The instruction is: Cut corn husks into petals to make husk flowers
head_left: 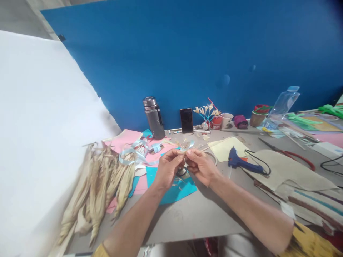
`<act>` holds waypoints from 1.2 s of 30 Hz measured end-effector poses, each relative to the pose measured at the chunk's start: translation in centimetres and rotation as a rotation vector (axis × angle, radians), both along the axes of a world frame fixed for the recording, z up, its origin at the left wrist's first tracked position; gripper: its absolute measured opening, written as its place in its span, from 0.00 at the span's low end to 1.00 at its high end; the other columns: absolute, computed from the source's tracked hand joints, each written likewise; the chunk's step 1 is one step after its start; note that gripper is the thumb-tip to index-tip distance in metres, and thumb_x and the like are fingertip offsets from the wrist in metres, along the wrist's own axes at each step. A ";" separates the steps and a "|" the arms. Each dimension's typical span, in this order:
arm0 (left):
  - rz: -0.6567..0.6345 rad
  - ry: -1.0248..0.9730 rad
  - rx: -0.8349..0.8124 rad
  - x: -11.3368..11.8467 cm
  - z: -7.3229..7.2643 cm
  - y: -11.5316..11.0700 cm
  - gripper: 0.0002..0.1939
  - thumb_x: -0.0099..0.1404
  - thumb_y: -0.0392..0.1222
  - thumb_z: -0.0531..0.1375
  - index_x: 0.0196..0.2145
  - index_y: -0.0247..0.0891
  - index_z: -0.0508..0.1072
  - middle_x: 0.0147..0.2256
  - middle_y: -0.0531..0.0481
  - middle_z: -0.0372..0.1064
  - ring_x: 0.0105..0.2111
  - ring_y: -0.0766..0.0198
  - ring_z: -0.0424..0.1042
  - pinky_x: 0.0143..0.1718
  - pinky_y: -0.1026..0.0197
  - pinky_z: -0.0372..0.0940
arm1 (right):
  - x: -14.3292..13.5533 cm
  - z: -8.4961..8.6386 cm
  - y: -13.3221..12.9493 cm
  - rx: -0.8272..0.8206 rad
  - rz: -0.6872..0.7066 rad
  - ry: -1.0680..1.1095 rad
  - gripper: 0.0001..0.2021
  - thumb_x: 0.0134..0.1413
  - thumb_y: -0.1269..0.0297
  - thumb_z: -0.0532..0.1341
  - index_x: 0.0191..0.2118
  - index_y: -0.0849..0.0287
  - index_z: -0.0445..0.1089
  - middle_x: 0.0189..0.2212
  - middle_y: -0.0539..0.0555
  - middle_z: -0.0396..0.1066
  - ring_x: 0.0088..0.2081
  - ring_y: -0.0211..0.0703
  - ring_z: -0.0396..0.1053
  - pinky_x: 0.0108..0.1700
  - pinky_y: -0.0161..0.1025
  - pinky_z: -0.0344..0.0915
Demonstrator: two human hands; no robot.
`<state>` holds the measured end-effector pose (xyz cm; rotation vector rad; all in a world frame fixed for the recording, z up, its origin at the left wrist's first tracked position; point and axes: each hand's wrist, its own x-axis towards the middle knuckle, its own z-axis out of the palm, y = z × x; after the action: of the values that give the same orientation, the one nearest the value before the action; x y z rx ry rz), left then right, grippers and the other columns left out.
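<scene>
My left hand (170, 167) and my right hand (201, 165) meet fingertip to fingertip above a bright blue sheet (174, 194). Both are closed in a pinch. Something small and pale seems to be between the fingers, mostly hidden by them. Below the hands, a dark looped object (182, 172) shows in part, with pale scraps around it. Part of a round hoop (214, 157) appears behind my right hand. Dried corn husks (98, 189) lie in a bundle to the left. A light blue ribbon (128, 161) curls over pink paper (125, 137).
To the right lie a blue glue gun (243, 163), a yellow sheet (227, 148), beige cloth (286, 167) and red-handled pliers or cutters (297, 158). At the back stand a grey flask (154, 119), a phone (187, 120), husk flowers (206, 112), a paper cup (227, 120) and a cut plastic bottle (282, 107).
</scene>
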<state>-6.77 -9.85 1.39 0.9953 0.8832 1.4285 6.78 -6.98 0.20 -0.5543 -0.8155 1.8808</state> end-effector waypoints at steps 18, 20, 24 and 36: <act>0.091 0.122 0.023 -0.3 0.8 -0.5 0.09 0.55 0.41 0.66 0.24 0.36 0.70 0.19 0.55 0.63 0.21 0.70 0.61 0.25 0.66 0.57 | 0.5 0.3 -0.2 0.278 -0.092 -0.325 0.19 0.43 0.49 0.73 0.28 0.61 0.74 0.20 0.46 0.64 0.21 0.31 0.52 0.24 0.33 0.47; 0.094 0.151 0.036 -0.3 1.0 -0.5 0.09 0.54 0.40 0.66 0.24 0.36 0.70 0.19 0.55 0.63 0.22 0.70 0.60 0.25 0.66 0.57 | 0.6 0.5 -0.2 0.339 -0.117 -0.367 0.18 0.43 0.49 0.72 0.28 0.61 0.74 0.20 0.47 0.64 0.22 0.31 0.52 0.24 0.33 0.47; 0.057 0.103 0.024 -0.2 0.9 -0.5 0.09 0.53 0.41 0.68 0.25 0.37 0.71 0.22 0.55 0.64 0.22 0.71 0.60 0.25 0.65 0.56 | 0.4 0.5 -0.1 0.292 -0.127 -0.337 0.19 0.42 0.48 0.72 0.27 0.61 0.74 0.17 0.45 0.60 0.20 0.31 0.50 0.23 0.33 0.47; 0.108 0.009 0.026 -0.2 0.8 -0.2 0.10 0.54 0.41 0.67 0.26 0.38 0.68 0.22 0.56 0.65 0.21 0.70 0.63 0.26 0.66 0.58 | 0.2 0.1 0.4 0.178 -0.147 -0.253 0.19 0.39 0.50 0.74 0.29 0.61 0.74 0.22 0.48 0.67 0.20 0.30 0.51 0.21 0.31 0.47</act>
<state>-6.94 -10.00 2.19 0.9871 0.9393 1.5308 7.00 -6.63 0.29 -0.7288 -1.0655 1.6054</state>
